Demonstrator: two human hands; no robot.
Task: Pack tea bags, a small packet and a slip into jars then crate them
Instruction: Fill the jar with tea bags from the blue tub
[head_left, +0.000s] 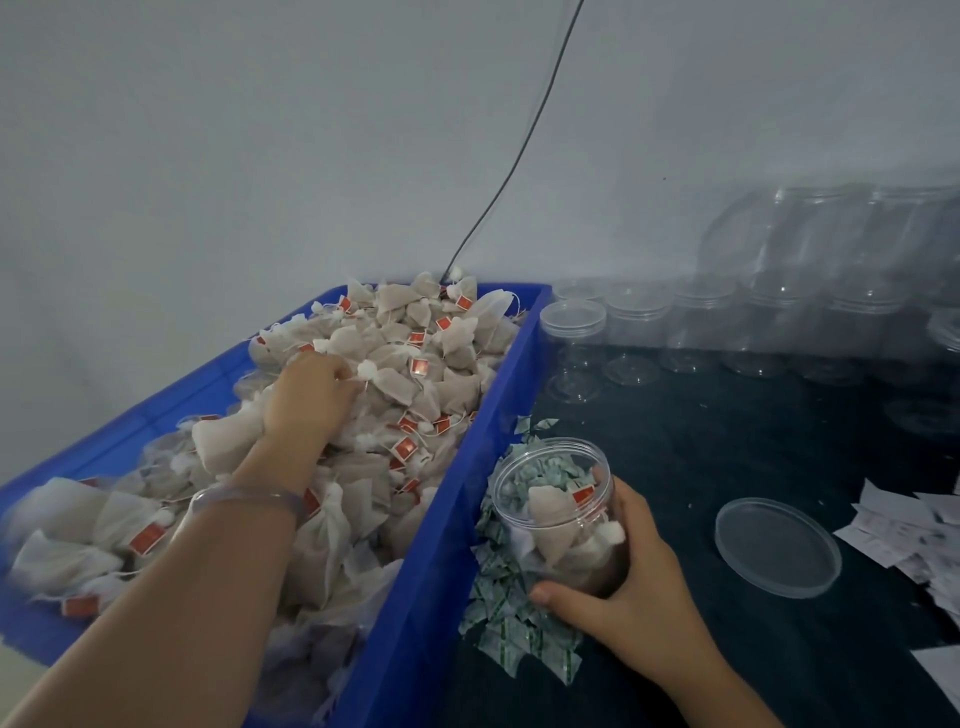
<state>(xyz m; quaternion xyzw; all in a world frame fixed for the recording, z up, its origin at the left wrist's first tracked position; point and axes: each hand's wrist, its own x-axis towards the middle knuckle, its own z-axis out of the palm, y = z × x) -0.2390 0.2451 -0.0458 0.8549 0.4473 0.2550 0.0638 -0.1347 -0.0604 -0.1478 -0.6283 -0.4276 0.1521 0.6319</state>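
A blue crate (431, 545) on the left holds a heap of white tea bags (431, 364) with red tags. My left hand (306, 400) reaches into the heap, its fingers curled around tea bags near the middle. My right hand (628, 587) grips an open clear jar (556, 509) standing beside the crate's right wall; a few tea bags lie inside the jar. A pile of small green-and-white packets (514, 623) lies under and around the jar. White paper slips (904, 530) are scattered at the right edge.
A clear jar lid (776, 545) lies flat on the dark table to the right of the jar. Several empty clear jars (701, 332) stand in rows along the back right by the wall. A black cable (519, 156) hangs down the wall behind the crate.
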